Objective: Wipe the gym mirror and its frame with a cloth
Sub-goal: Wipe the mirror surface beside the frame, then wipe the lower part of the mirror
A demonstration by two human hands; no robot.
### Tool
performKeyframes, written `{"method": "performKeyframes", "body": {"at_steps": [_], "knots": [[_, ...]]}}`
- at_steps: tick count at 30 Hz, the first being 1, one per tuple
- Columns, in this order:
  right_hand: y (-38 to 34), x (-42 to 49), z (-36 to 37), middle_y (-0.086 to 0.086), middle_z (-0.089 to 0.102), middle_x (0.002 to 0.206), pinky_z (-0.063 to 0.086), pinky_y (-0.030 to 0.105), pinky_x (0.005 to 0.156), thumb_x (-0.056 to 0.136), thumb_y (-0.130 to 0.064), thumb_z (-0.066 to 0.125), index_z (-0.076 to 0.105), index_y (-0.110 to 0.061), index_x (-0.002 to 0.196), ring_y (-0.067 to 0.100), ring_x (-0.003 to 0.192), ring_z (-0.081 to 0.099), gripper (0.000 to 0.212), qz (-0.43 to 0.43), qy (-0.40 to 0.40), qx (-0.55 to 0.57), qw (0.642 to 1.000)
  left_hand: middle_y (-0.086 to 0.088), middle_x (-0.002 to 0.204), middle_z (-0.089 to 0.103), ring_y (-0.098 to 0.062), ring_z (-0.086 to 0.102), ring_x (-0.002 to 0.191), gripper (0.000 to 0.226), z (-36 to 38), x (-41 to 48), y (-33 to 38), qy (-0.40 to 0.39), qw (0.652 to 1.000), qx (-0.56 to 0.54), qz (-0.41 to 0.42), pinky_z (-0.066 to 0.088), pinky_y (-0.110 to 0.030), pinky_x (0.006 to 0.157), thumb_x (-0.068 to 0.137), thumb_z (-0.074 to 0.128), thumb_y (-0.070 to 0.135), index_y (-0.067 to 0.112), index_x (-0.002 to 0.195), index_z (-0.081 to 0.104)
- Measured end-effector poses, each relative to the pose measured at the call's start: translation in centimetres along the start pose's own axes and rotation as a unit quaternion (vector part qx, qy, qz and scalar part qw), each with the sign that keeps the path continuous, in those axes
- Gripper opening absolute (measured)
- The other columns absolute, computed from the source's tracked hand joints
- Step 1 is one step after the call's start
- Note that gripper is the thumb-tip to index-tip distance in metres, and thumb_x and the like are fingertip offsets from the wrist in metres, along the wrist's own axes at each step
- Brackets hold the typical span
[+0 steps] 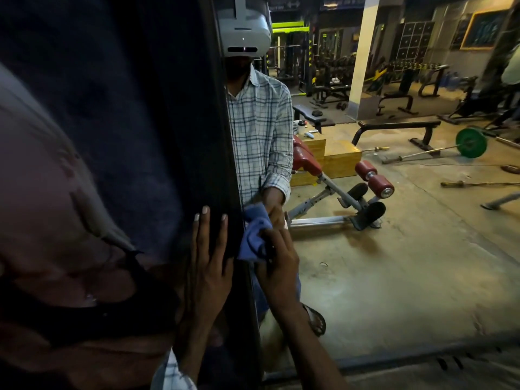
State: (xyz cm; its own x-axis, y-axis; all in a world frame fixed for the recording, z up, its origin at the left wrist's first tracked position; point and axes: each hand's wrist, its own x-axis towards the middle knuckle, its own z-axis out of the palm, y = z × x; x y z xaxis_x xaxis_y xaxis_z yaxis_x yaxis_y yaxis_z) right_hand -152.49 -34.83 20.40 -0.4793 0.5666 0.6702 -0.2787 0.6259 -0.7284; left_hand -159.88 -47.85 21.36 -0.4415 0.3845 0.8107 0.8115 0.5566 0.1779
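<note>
Two hands meet at the left edge of the mirror (337,249). The left hand (209,249) lies flat, fingers straight, on the dark, smooth upright frame (222,136), released and grasping nothing. The right hand (278,266) clenches a soft blue cloth (253,237), crumpled into loose folds and pressed to the glass just beside the frame. The glossy mirror reflects a checked shirt (261,130), red cylindrical roller pads (374,178), a round green weight plate (471,143) and a dull, scuffed floor (422,291).
</note>
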Motion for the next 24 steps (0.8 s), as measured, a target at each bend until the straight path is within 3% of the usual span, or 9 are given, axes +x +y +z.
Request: {"method": "performKeyframes", "body": {"at_steps": [2,4,8,11,15,18,21,22,24], "knots": [[1.4,-1.1,-0.6,-0.013,0.054,0.110,0.044,0.016,0.076,0.070,0.015,0.066,0.066,-0.007,0.115,-0.009,0.096,0.056,0.050,0.013,-0.012,-0.026,1.000,-0.015,0.172,0.013,-0.032,0.011,0.160,0.082,-0.2,0.1,0.0,-0.008,1.000,0.012,-0.004,0.011,-0.035,0.129,0.087,0.076,0.005,0.008,0.159,0.037],[1.8,-0.8,-1.7,-0.014,0.053,0.106,0.043,0.013,0.074,0.063,0.022,0.067,0.066,-0.008,0.110,-0.007,0.093,0.056,0.056,0.028,-0.001,-0.033,0.999,-0.015,0.172,0.014,-0.031,0.011,0.160,0.090,-0.4,0.2,0.0,-0.013,1.000,0.019,-0.012,0.008,-0.031,0.129,0.082,0.082,0.006,0.008,0.159,0.037],[3.3,0.0,-4.6,0.003,0.062,0.097,0.053,0.044,0.067,0.080,0.009,0.070,0.063,-0.015,0.104,0.019,0.087,0.062,0.035,0.095,0.130,-0.014,0.987,-0.015,0.172,0.015,-0.030,0.011,0.160,0.091,-0.7,0.1,0.1,-0.012,1.000,0.015,-0.003,0.010,-0.032,0.129,0.081,0.084,0.007,0.009,0.159,0.037],[3.5,-0.4,-5.5,0.006,0.062,0.091,0.052,0.043,0.064,0.084,0.002,0.067,0.060,-0.019,0.102,0.024,0.081,0.062,0.028,0.141,0.179,0.001,0.974,-0.013,0.172,0.015,-0.030,0.012,0.160,0.091,-0.7,0.0,0.3,-0.015,1.000,0.010,-0.009,0.013,-0.033,0.129,0.081,0.083,0.006,0.010,0.159,0.037],[2.0,-0.3,-6.2,0.008,0.064,0.088,0.049,0.040,0.065,0.083,-0.009,0.063,0.061,-0.018,0.101,0.029,0.080,0.061,0.020,0.180,0.149,0.028,0.972,-0.012,0.172,0.018,-0.028,0.015,0.159,0.087,-1.0,-0.1,0.7,-0.020,0.999,-0.006,-0.026,0.023,-0.042,0.127,0.083,0.081,0.004,0.011,0.159,0.039],[0.9,-0.6,-7.7,0.002,0.063,0.080,0.049,0.034,0.062,0.087,-0.001,0.065,0.060,-0.021,0.094,0.024,0.074,0.060,0.021,0.202,0.133,0.048,0.969,-0.008,0.168,0.030,-0.026,0.028,0.155,0.069,-1.6,-0.6,0.9,-0.007,0.999,-0.036,-0.036,0.029,-0.042,0.124,0.089,0.074,0.006,0.012,0.153,0.049],[0.5,-2.0,-9.1,-0.006,0.068,0.080,0.048,0.015,0.061,0.088,0.012,0.063,0.062,-0.019,0.095,0.005,0.070,0.063,0.032,0.223,0.103,0.084,0.966,0.002,0.156,0.049,-0.018,0.048,0.143,0.048,-1.8,-3.5,2.5,-0.015,0.984,-0.142,-0.107,0.041,-0.038,0.117,0.092,0.066,0.015,0.015,0.140,0.063],[0.0,-2.8,-9.3,-0.008,0.069,0.081,0.048,0.014,0.062,0.088,0.010,0.064,0.063,-0.016,0.097,0.002,0.071,0.064,0.027,0.229,0.076,0.093,0.966,0.005,0.150,0.055,-0.016,0.055,0.136,0.043,-1.7,-4.8,3.4,-0.031,0.972,-0.189,-0.136,0.048,-0.041,0.110,0.093,0.066,0.018,0.018,0.136,0.065],[0.6,-5.5,-9.2,-0.006,0.072,0.085,0.054,0.024,0.067,0.088,-0.010,0.067,0.066,-0.016,0.100,0.007,0.078,0.068,0.014,0.266,0.018,0.097,0.959,0.013,0.136,0.062,-0.011,0.065,0.118,0.043,-1.7,-7.2,6.1,-0.074,0.938,-0.288,-0.176,0.056,-0.040,0.096,0.093,0.066,0.021,0.034,0.134,0.064]]}}
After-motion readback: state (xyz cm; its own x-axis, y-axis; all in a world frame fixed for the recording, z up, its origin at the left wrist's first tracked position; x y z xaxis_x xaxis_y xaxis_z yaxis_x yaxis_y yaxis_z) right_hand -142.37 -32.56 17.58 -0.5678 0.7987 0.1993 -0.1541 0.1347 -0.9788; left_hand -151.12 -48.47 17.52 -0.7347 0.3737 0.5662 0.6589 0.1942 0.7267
